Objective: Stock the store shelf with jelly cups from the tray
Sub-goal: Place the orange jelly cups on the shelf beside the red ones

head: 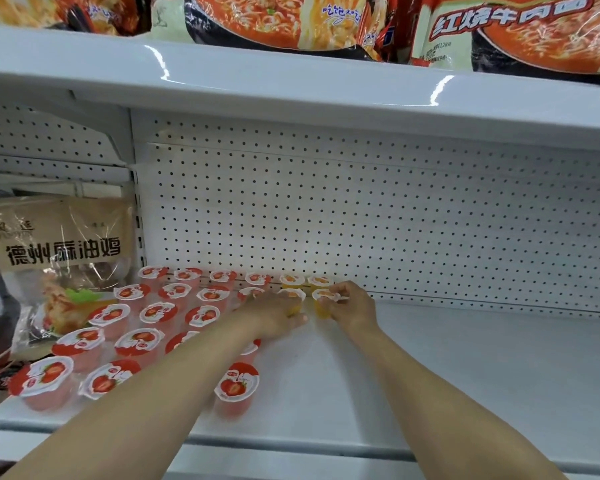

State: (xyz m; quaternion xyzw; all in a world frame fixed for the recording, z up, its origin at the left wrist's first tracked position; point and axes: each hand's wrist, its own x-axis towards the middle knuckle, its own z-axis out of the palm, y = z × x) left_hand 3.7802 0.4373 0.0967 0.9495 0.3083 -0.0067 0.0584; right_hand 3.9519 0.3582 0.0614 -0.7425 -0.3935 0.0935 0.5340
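Observation:
Both my arms reach deep onto the white shelf [465, 368]. My left hand [278, 315] holds an orange jelly cup [293, 299] with its fingers curled over it. My right hand [352, 308] grips another orange jelly cup [323, 306] beside it. Two more orange cups [305, 280] stand right behind them against the pegboard. Several red strawberry jelly cups [153, 313] stand in rows on the left half of the shelf, one [236, 384] nearest the front. No tray is in view.
A pegboard back wall [361, 220] closes the shelf. The shelf above [291, 84] carries instant noodle packs [278, 19]. A bagged chicken product [63, 258] leans in the neighbouring bay at left. The shelf's right half shows bare white surface.

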